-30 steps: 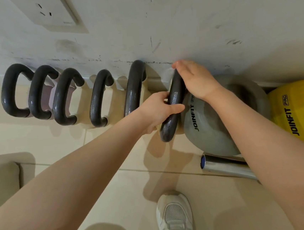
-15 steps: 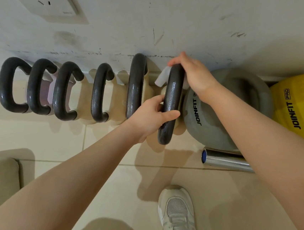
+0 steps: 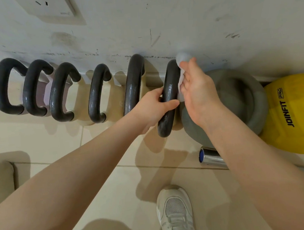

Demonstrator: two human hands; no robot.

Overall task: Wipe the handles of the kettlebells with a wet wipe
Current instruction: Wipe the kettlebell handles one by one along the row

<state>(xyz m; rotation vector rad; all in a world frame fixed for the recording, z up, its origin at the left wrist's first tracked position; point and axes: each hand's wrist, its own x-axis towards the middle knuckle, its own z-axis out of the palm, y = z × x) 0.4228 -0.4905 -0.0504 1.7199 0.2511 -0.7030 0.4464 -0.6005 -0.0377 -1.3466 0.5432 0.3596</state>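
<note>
Several kettlebells stand in a row along the wall, their dark handles seen from above. My left hand (image 3: pixel 154 105) grips the rightmost dark handle (image 3: pixel 169 87) near its middle. Pressed against the right side of that handle is a white wet wipe (image 3: pixel 181 75), held by my right hand (image 3: pixel 199 93); the top of the wipe sticks up by the wall. The neighbouring handle (image 3: pixel 132 85) stands free to the left. The bodies of the kettlebells are mostly hidden under the handles.
A large grey kettlebell (image 3: pixel 238 99) sits just right of my hands, with a yellow one (image 3: pixel 296 115) beyond it. A chrome bar end (image 3: pixel 210 157) lies on the tiled floor. My white shoe (image 3: pixel 174 212) is below. A wall socket (image 3: pixel 51 7) is at top left.
My right hand has slid from the top of the handle down its right side, and more of the wipe now shows. My left hand has kept its grip on the handle.
</note>
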